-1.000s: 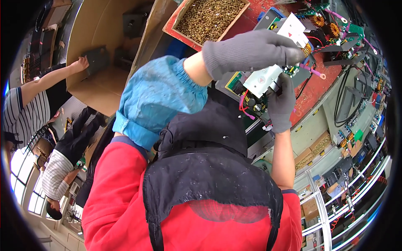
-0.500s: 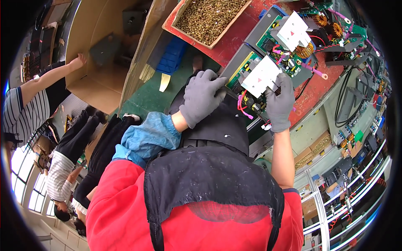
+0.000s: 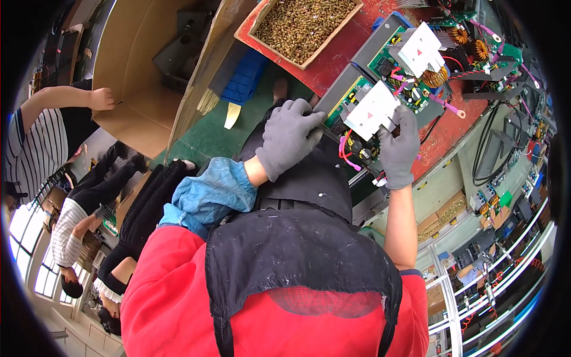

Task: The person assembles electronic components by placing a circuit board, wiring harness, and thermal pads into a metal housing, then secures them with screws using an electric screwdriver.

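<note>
One flat white plate [image 3: 372, 108] lies between the grey-gloved left hand [image 3: 289, 140], fingers loosely apart, and the grey-gloved right hand [image 3: 400, 150], beside its right edge; whether clamped, I cannot tell.

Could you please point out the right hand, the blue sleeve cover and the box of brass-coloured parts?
Right hand [image 3: 399, 150], head view: the glove's middle.
Blue sleeve cover [image 3: 211, 187], head view: its middle.
Box of brass-coloured parts [image 3: 331, 36], head view: right-hand rim.

Bright, even daylight; tall dark-framed glass windows [image 3: 24, 226] at lower left blown white. Large brown cardboard box [image 3: 134, 71] shadowed deep inside. Fisheye bends white metal rails [image 3: 451, 297]; rim black.
</note>
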`<state>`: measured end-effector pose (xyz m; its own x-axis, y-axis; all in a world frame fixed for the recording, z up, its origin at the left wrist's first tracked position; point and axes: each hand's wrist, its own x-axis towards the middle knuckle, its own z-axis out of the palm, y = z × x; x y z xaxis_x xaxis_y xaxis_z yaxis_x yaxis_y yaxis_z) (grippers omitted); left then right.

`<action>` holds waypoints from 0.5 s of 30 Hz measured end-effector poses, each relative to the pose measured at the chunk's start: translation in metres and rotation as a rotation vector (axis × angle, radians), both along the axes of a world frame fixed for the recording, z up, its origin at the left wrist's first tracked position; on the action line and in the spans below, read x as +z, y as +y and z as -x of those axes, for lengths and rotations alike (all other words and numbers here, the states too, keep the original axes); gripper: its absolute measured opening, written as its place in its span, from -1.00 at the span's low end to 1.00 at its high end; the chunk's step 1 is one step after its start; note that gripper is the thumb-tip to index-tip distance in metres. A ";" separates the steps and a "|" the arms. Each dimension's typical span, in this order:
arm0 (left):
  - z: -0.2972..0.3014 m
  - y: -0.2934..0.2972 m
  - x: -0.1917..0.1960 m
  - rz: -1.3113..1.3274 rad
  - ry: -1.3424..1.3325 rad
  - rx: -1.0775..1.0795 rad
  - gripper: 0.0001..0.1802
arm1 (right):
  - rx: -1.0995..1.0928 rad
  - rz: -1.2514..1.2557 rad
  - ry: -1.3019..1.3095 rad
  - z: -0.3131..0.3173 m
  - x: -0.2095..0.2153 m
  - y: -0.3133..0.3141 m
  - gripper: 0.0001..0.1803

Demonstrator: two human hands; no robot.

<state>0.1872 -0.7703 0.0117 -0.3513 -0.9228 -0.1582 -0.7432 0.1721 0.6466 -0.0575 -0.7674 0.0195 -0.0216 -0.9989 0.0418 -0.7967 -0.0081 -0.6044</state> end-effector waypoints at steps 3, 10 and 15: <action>0.000 0.000 0.000 0.001 -0.001 -0.003 -0.67 | 0.007 -0.014 0.030 -0.001 0.001 0.000 -0.46; -0.002 0.002 0.000 0.006 0.001 -0.011 -0.67 | 0.002 -0.031 0.023 -0.003 0.000 0.000 -0.45; 0.003 0.000 0.001 -0.028 -0.008 -0.049 -0.66 | 0.028 0.030 0.063 0.001 0.005 -0.001 -0.38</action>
<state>0.1846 -0.7703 0.0126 -0.3945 -0.8998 -0.1863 -0.7392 0.1903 0.6461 -0.0587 -0.7683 0.0246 0.0105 -0.9973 0.0720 -0.8324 -0.0486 -0.5521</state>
